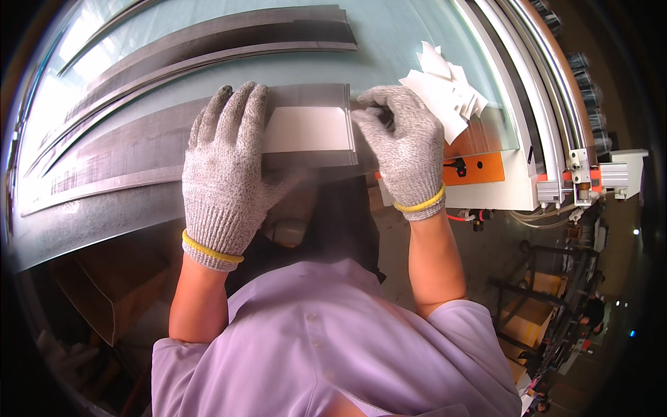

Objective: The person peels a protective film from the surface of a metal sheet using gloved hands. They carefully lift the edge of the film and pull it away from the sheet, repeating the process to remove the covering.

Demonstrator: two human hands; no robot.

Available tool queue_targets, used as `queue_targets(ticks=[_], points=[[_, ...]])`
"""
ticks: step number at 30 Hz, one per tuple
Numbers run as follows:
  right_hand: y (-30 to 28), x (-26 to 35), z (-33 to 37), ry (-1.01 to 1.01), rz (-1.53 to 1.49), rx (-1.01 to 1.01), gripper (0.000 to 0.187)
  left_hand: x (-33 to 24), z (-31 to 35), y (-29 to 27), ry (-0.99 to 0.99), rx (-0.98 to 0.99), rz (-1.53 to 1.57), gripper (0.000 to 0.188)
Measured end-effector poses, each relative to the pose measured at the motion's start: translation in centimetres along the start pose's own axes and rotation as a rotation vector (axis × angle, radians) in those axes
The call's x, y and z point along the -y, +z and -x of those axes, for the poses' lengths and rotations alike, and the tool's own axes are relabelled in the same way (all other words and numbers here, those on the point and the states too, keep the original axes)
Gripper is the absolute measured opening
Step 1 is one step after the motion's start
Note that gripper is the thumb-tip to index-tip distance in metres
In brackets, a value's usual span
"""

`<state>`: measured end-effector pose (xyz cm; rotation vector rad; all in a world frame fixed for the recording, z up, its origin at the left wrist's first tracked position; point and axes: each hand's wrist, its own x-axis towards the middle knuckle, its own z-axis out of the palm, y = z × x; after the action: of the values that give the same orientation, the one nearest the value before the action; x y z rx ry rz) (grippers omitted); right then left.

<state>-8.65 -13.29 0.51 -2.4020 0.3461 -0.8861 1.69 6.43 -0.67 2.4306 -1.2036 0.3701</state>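
Note:
My left hand, in a grey knitted glove with a yellow cuff edge, lies flat with fingers stretched across a long dark grey panel. A white rectangular piece, like paper, lies on the panel just right of that hand. At the panel's right end is my right hand, in a matching glove. Its thumb and forefinger are curled together against the end edges, which look layered. Whatever they pinch is hidden.
More long grey strips lie farther back on the glass-like tabletop. Crumpled white papers sit at the right, near an orange plate with a black knob. White rails border the right side. A cardboard box stands below left.

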Motion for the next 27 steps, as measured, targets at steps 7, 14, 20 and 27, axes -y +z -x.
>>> queue_targets(ticks=[7,14,20,27], points=[[0.6,0.0,-0.9,-0.011,0.117,0.157,0.01,-0.1,-0.2,-0.1,0.004,0.008,0.013,0.096],[0.4,1.4,-1.6,-0.313,0.087,0.269,0.01,0.0,-0.2,0.0,-0.008,-0.01,0.0,0.101],[-2.7,3.2,1.6,-0.378,-0.074,0.069,0.01,0.1,0.1,0.0,-0.039,-0.039,0.048,0.105],[-8.9,-8.1,-1.3,0.267,0.426,-0.377,0.021,-0.3,-0.4,-0.5,0.032,-0.004,0.002,0.082]])
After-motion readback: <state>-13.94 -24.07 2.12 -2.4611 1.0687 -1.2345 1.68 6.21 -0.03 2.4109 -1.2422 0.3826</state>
